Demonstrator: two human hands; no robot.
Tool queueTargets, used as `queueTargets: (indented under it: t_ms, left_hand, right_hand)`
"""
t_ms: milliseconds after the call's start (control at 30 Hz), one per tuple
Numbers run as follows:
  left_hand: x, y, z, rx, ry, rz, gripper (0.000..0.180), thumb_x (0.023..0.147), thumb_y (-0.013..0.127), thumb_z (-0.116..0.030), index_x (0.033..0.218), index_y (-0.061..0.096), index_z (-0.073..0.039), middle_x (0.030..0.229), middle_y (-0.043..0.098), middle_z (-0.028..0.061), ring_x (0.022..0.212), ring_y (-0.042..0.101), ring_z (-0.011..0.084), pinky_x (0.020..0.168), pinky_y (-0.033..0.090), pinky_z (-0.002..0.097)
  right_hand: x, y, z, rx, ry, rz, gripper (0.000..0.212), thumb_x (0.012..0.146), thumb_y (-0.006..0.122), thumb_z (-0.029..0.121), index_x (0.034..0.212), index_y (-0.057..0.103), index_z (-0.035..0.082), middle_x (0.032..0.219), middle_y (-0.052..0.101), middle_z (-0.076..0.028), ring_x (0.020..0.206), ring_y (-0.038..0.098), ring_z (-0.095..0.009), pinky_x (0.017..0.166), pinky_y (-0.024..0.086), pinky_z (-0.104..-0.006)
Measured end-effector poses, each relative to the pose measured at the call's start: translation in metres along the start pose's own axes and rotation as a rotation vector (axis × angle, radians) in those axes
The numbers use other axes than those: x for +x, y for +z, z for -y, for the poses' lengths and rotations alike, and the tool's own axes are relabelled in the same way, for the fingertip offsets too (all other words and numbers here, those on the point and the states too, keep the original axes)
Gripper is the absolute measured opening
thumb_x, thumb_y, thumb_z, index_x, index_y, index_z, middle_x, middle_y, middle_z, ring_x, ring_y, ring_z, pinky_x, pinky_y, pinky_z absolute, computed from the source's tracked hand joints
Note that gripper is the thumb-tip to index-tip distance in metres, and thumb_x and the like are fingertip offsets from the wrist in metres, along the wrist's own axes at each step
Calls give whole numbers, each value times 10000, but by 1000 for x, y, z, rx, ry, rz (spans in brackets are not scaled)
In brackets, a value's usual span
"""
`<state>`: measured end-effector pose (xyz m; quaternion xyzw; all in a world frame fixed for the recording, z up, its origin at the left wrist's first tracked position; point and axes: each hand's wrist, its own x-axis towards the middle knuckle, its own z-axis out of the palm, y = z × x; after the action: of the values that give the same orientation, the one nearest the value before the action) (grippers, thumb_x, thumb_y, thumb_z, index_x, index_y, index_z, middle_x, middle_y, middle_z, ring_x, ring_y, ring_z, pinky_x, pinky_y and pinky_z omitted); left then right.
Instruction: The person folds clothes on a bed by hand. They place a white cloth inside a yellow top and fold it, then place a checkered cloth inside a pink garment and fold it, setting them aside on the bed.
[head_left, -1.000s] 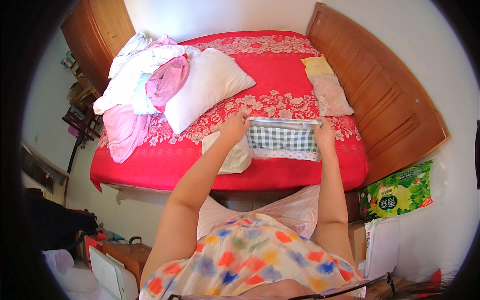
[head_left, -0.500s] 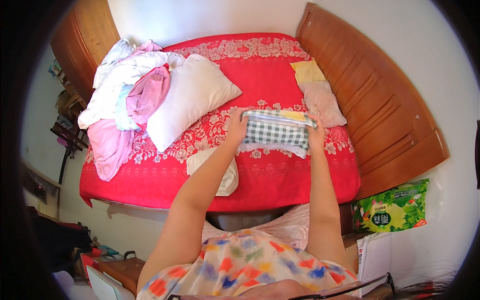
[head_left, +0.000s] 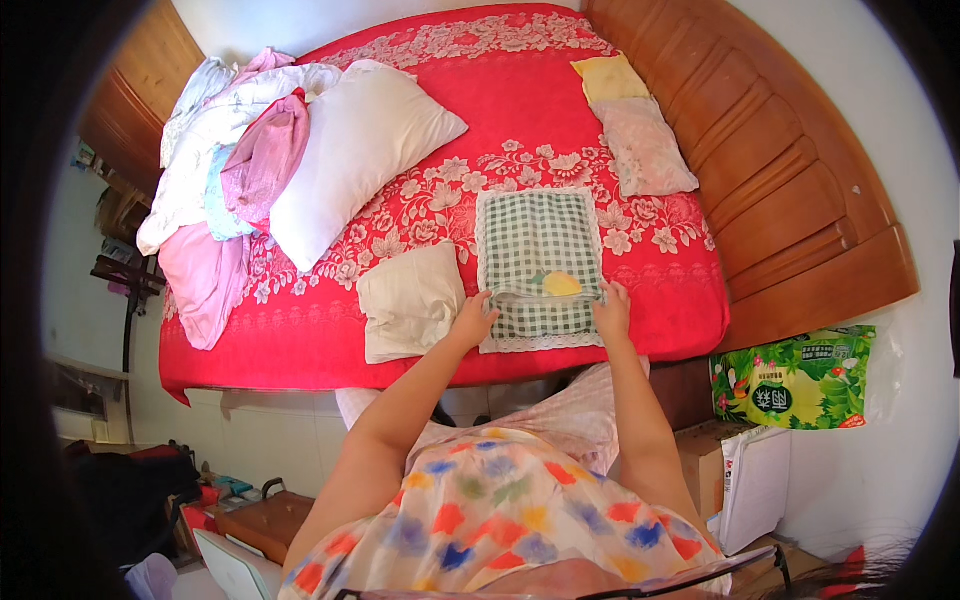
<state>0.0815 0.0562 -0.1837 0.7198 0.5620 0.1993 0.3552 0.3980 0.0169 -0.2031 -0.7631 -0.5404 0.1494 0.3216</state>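
A green-and-white checked pillowcase (head_left: pixel 541 240) with white lace trim and a yellow fruit patch lies spread flat on the near part of the red bed cover. A fold or opening edge runs across its lower part. My left hand (head_left: pixel 477 319) is closed on the left end of that edge. At the right end, my right hand (head_left: pixel 612 312) pinches the same edge, with the fingertips partly hidden. Just left of my left hand rests a folded cream cloth (head_left: pixel 411 300).
A white pillow (head_left: pixel 365 150) lies left of centre beside heaped pink and white bedding (head_left: pixel 262 165). Folded yellow and pale pink cloths (head_left: pixel 645 150) sit near the wooden headboard (head_left: pixel 770 170). A green-and-yellow plastic package (head_left: pixel 795 378) stands off the bed's right corner.
The pillowcase, raised and folded over between my hands before, now lies flat on the bed. Both hands have come down and nearer to me. The whole view has tilted slightly downward.
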Motion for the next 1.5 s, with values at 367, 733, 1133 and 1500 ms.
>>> queueTargets:
  t_ms: [367,733,1133,1500]
  left_hand:
    - [-81,-86,35,219,185,-366,404,698,774,-131,1063,606,-88,1121,545,128,1074,508,327,924,424,412]
    - [-109,-98,101,433,64,-340,354,688,695,-61,1033,639,-118,1033,601,107,1005,560,343,883,459,445]
    - [-124,-87,54,-204,24,-53,338,824,703,-225,1102,618,-51,994,660,123,901,637,230,800,498,341]
    - [-24,-175,130,218,-153,-422,685,752,760,-375,1302,485,-75,1258,495,201,1204,445,358,1022,366,466]
  right_hand:
    - [-99,32,82,-76,-489,188,460,728,697,85,1175,589,73,1330,464,-170,1231,435,-365,1028,363,-463]
    - [-136,39,117,64,-437,362,399,800,662,114,1186,592,39,1312,489,-196,1217,459,-356,1030,388,-413]
    - [-110,115,153,417,-73,355,537,829,669,255,1256,499,-22,1218,531,-241,1154,504,-348,982,399,-407]
    - [-121,115,141,408,154,329,639,794,710,324,1265,490,-47,1230,518,-239,1135,504,-345,970,405,-398]
